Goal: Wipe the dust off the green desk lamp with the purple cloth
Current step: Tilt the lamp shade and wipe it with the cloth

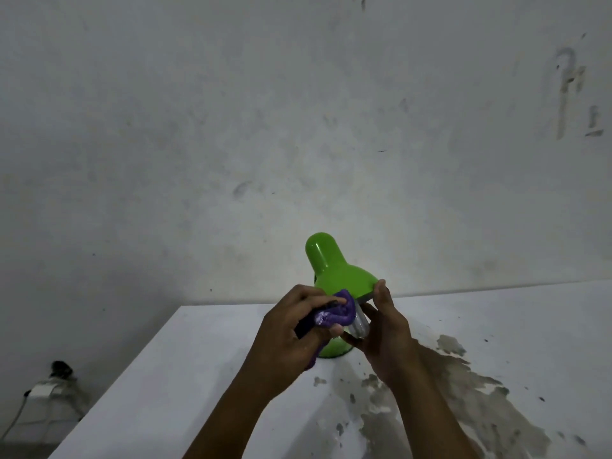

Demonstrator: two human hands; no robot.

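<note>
The green desk lamp [334, 266] stands on a white table [198, 376] near the wall, its shade tilted toward me. My left hand [291, 329] grips the bunched purple cloth [334, 314] and presses it against the lower left rim of the shade. My right hand [385, 332] holds the right rim of the shade, thumb on the edge and fingers curled beneath. A clear bulb [359, 326] sticks out of the shade between my hands. The lamp's green base [334, 349] shows below the cloth; its neck is hidden.
The tabletop has worn, peeling grey patches [447, 392] on the right side. A stained white wall [298, 127] rises just behind the lamp. On the floor at lower left lie a power strip and cable [43, 390].
</note>
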